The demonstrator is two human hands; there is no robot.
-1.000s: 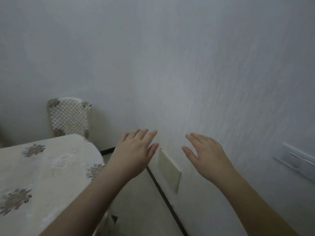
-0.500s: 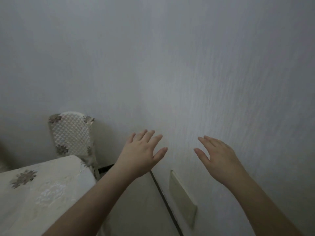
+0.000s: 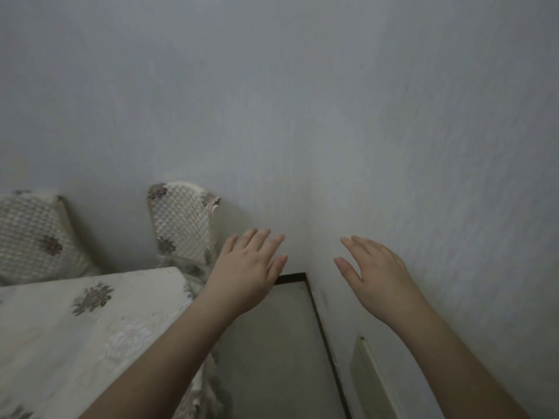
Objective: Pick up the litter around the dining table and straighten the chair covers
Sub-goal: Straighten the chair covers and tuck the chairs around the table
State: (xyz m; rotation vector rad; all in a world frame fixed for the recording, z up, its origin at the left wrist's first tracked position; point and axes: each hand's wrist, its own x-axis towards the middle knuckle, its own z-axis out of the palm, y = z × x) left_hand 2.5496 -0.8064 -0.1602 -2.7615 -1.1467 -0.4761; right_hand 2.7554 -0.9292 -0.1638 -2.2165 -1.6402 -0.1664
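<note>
Two chairs stand behind the dining table (image 3: 90, 334), each with a quilted cream cover bearing brown flower patches. One chair cover (image 3: 181, 225) is near the room corner, its top right edge frayed; the other chair cover (image 3: 33, 234) is at the far left. My left hand (image 3: 248, 273) hovers with straight fingers, just right of the nearer chair, holding nothing. My right hand (image 3: 375, 276) is stretched out flat and empty in front of the wall. No litter shows on the strip of floor (image 3: 278, 352) between table and wall.
Grey walls (image 3: 393, 131) meet in a corner ahead, with a dark skirting line along the floor. A pale flat panel (image 3: 372, 376) leans on the right wall low down. The table wears a cream flowered cloth hanging over its right edge.
The view has swung left and down: a second chair has come into sight at far left and more floor shows. Both hands stay raised and empty.
</note>
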